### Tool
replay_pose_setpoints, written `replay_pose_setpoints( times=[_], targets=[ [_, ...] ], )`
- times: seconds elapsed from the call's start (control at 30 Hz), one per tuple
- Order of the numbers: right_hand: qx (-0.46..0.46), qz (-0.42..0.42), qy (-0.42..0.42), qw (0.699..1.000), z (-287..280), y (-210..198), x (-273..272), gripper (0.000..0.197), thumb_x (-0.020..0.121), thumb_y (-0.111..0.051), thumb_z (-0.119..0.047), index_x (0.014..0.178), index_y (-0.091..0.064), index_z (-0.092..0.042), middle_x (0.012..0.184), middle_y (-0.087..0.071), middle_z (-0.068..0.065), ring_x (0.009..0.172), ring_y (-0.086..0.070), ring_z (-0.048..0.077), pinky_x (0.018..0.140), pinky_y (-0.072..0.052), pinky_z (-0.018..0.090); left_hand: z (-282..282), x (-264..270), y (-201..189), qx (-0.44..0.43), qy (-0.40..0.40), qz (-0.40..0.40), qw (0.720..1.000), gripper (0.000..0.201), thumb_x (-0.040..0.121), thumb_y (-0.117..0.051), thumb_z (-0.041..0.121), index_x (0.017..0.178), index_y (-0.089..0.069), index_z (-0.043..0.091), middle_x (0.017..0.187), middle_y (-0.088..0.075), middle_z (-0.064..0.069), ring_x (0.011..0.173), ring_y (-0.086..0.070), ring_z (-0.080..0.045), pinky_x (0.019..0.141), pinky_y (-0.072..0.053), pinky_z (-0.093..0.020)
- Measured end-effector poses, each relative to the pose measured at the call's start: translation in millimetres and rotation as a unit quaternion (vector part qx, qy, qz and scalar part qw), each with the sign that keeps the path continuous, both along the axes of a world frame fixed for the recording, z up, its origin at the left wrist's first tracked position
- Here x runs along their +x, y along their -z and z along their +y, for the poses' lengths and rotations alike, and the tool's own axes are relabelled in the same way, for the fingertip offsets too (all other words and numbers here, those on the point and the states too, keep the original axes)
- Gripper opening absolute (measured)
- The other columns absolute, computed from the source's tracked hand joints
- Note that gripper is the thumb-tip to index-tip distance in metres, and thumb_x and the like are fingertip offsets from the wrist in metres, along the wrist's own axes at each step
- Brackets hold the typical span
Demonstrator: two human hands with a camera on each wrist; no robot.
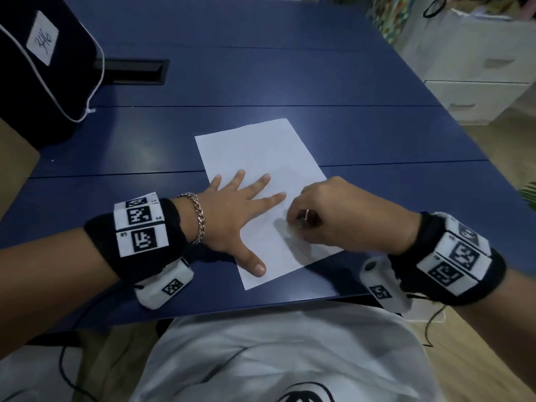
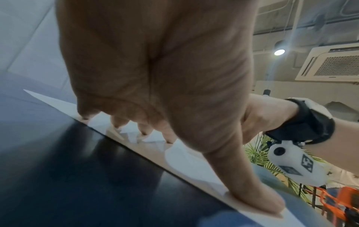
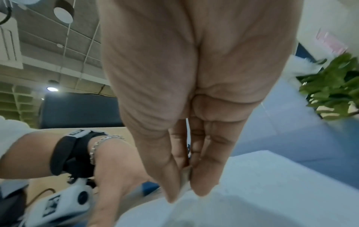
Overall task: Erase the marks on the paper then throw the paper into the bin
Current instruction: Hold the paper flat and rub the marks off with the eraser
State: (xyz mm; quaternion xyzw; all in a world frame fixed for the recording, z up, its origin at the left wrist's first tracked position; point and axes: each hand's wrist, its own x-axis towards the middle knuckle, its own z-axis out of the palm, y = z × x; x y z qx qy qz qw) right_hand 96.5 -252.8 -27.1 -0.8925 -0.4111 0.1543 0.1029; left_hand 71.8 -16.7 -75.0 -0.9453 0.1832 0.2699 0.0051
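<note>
While my left hand (image 1: 232, 216) lies flat with fingers spread, pressing the paper (image 1: 261, 158) onto the blue table (image 1: 377, 134), my right hand (image 1: 333, 213) has its fingertips (image 3: 202, 184) pinched together on a small pale eraser (image 3: 185, 176), touching the sheet's near right part. Black bag (image 1: 34, 82): far left.
</note>
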Motion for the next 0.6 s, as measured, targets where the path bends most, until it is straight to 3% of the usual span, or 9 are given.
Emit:
replay_pose_setpoints(
  times=[0.13,0.17,0.23,0.3,0.4,0.53,0.6],
  targets=[
    [0.01,0.016,0.002,1.0,20,7,15,0.023,0.089,-0.072,-0.02,0.111,-0.077,-0.025,0.093,-0.074,-0.009,0.082,-0.065,0.009,0.079,-0.057,0.031,0,3,2,0.011,-0.014,0.006,1.0,0.148,0.044,-0.065,0.103,0.15,0.029,0.06,0.166,0.041,0.008,0.156,0.027,-0.04,0.123,0.005,-0.072],
    [0.01,0.014,0.017,1.0,21,8,20,0.021,0.089,-0.072,-0.019,0.107,-0.078,-0.025,0.091,-0.074,-0.009,0.079,-0.064,0.009,0.077,-0.058,0.033,0,3,2,0.015,-0.016,0.006,1.0,0.15,0.043,-0.065,0.104,0.15,0.03,0.059,0.165,0.042,0.009,0.156,0.028,-0.04,0.123,0.005,-0.072],
    [0.016,0.0,0.019,1.0,22,11,20,0.014,0.089,-0.066,-0.018,0.084,-0.074,-0.029,0.076,-0.067,-0.009,0.067,-0.058,0.008,0.067,-0.053,0.03,0,3,3,0.017,-0.022,0.002,1.0,0.154,0.041,-0.065,0.104,0.15,0.033,0.058,0.165,0.042,0.009,0.156,0.029,-0.04,0.123,0.005,-0.072],
    [0.003,0.004,-0.034,0.999,24,12,4,0.022,0.089,-0.056,-0.024,0.069,-0.064,-0.024,0.066,-0.059,-0.005,0.06,-0.054,0.016,0.06,-0.044,0.029,0,3,4,0.014,-0.028,-0.003,1.0,0.156,0.041,-0.067,0.103,0.151,0.034,0.057,0.165,0.041,0.009,0.156,0.029,-0.04,0.122,0.007,-0.072],
    [-0.051,0.029,-0.115,0.992,23,10,-13,0.019,0.088,-0.058,-0.028,0.075,-0.068,-0.017,0.07,-0.062,0.001,0.063,-0.055,0.023,0.063,-0.047,0.034,-1,3,3,0.017,-0.028,0.0,0.999,0.156,0.042,-0.068,0.102,0.151,0.035,0.056,0.165,0.043,0.009,0.155,0.03,-0.04,0.122,0.008,-0.071],
    [-0.042,-0.028,-0.029,0.998,20,5,21,0.01,0.084,-0.061,-0.017,0.078,-0.068,-0.015,0.074,-0.065,0.002,0.068,-0.057,0.023,0.069,-0.053,0.042,-1,3,2,0.025,-0.024,0.0,0.999,0.157,0.041,-0.065,0.104,0.15,0.036,0.054,0.164,0.043,0.008,0.156,0.028,-0.04,0.122,0.006,-0.072],
    [-0.031,-0.032,-0.039,0.998,22,6,12,0.01,0.085,-0.061,-0.017,0.077,-0.067,-0.016,0.073,-0.062,0.002,0.067,-0.056,0.023,0.068,-0.052,0.042,-2,3,1,0.028,-0.023,-0.002,0.999,0.157,0.042,-0.066,0.103,0.151,0.036,0.054,0.165,0.043,0.007,0.156,0.028,-0.041,0.122,0.005,-0.072]
  ],
)
